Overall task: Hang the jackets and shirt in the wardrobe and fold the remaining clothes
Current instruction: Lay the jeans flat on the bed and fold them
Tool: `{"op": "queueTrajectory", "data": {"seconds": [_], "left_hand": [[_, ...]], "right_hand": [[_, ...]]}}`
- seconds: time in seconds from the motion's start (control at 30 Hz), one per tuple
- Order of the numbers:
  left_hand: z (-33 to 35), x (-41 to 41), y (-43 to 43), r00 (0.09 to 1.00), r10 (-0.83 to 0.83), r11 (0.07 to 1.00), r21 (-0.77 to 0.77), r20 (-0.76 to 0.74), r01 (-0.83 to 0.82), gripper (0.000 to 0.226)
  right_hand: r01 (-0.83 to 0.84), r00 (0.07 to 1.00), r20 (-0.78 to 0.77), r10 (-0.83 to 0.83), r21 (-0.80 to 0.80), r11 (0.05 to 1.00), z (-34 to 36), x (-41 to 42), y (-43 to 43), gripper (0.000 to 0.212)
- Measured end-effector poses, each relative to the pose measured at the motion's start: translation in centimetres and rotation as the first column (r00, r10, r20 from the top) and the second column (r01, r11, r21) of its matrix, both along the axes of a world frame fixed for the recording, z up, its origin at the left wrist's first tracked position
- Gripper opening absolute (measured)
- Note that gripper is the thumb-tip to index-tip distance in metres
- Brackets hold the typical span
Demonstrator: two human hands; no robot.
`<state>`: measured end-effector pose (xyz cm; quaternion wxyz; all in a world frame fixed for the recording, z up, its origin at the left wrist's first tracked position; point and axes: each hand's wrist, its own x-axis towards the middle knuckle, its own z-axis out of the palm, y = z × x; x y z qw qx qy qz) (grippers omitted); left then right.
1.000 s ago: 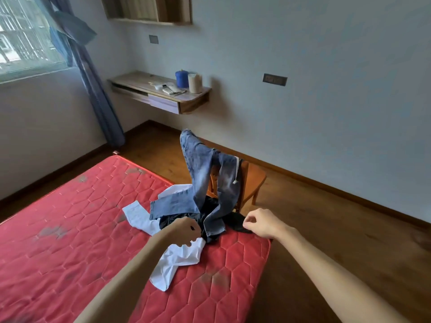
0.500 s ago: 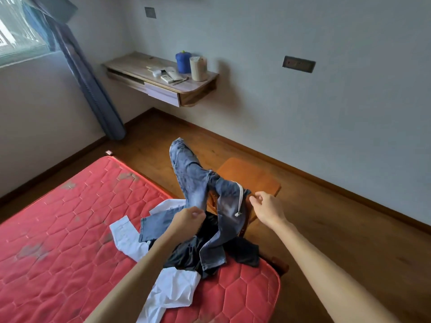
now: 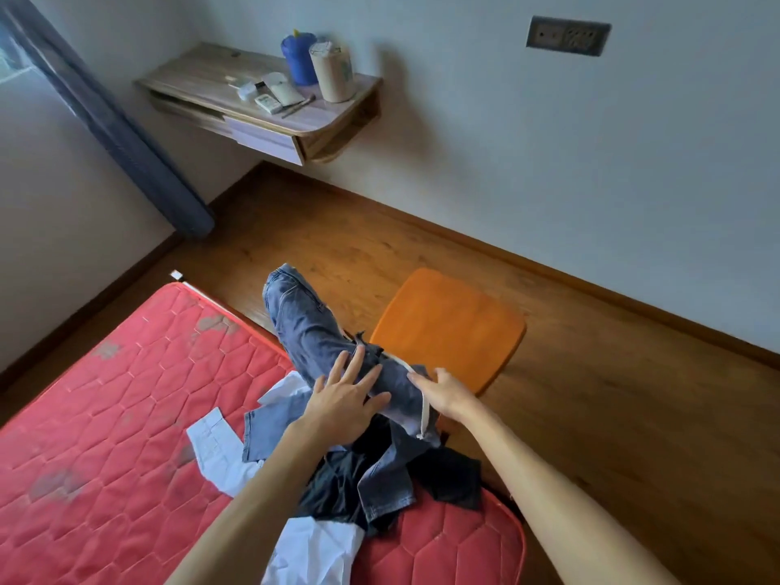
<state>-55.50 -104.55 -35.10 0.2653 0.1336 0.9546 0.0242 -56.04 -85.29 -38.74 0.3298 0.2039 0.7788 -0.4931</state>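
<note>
A pile of clothes lies at the near corner of the red mattress point(image 3: 105, 415). On top is a blue denim garment point(image 3: 308, 327) that sticks out past the mattress edge toward the chair. My left hand point(image 3: 344, 399) rests flat on the denim with its fingers spread. At the denim's right edge, by a pale seam strip, my right hand point(image 3: 445, 394) touches the cloth with fingers extended. Under the denim lie a black garment point(image 3: 451, 475) and a white shirt point(image 3: 312, 551).
An orange wooden chair point(image 3: 456, 327) stands on the wood floor just beyond the mattress corner. A wall-mounted wooden shelf point(image 3: 253, 99) holds a blue container, a beige cup and small items. A blue curtain point(image 3: 105, 124) hangs at the left.
Both hands rose from the pile's lower edge onto the denim garment. My left hand opened from a grip to a flat spread. The view tilted down and closer.
</note>
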Motion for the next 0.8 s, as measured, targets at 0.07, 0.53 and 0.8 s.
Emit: {"op": "queueTrajectory", "data": {"seconds": [0.07, 0.53, 0.8], "left_hand": [[-0.3, -0.6, 0.2, 0.999, 0.017, 1.000, 0.011, 0.032, -0.017, 0.064], [3.6, 0.4, -3.7, 0.783, 0.622, 0.626, 0.620, -0.032, -0.473, 0.026], [12.2, 6.7, -10.7, 0.612, 0.791, 0.371, 0.789, 0.008, -0.490, 0.034]], "right_hand": [[0.136, 0.990, 0.032, -0.134, -0.086, 0.987, -0.2, -0.9, 0.3, 0.072], [0.111, 0.992, 0.042, -0.119, -0.732, 0.672, 12.5, -0.3, -3.3, 0.047], [-0.155, 0.987, -0.145, 0.066, -0.783, 0.603, 22.5, 6.8, -9.0, 0.006]]}}
